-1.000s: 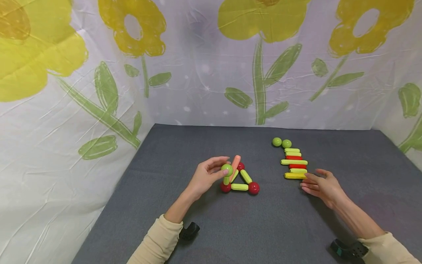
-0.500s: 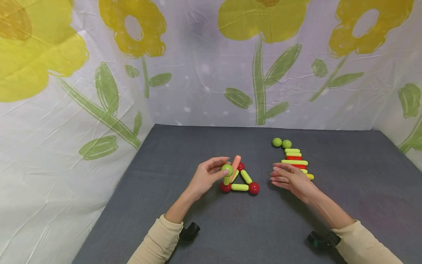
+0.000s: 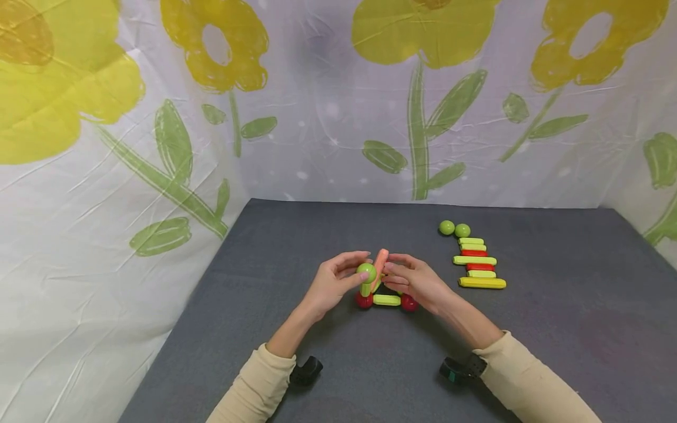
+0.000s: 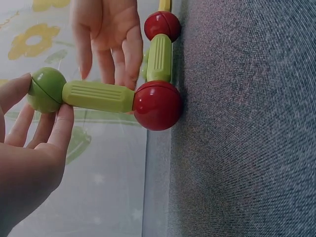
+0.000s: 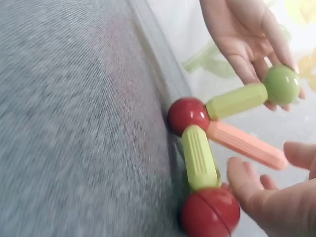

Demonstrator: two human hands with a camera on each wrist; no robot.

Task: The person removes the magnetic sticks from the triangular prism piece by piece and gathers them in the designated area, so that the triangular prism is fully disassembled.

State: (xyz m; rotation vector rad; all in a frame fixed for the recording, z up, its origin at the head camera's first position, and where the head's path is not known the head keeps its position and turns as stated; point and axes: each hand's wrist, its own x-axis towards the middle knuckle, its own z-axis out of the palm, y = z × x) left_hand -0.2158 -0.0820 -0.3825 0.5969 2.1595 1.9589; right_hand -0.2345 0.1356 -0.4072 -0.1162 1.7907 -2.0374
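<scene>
My left hand (image 3: 335, 279) pinches a green ball (image 4: 46, 89) between thumb and fingertips. The ball tops a short light-green magnetic rod (image 4: 98, 96) standing on the front-left red ball (image 4: 158, 105). A longer salmon rod (image 5: 247, 143) slants up from that same red ball. At its upper end hovers my right hand (image 3: 420, 282), thumb and fingers spread apart. Another light-green rod (image 3: 386, 300) runs along the table to the front-right red ball (image 3: 409, 303). In the head view the right hand hides the rear of this triangular base.
Right of the hands lies a column of green, red and yellow rods, with a long yellow rod (image 3: 482, 283) nearest. Two loose green balls (image 3: 454, 228) sit at its far end. A flower-printed curtain (image 3: 317, 117) rises behind the dark table (image 3: 338, 376).
My right hand has moved left from beside the column of rods to the salmon rod. The left hand stays in place, holding the green ball.
</scene>
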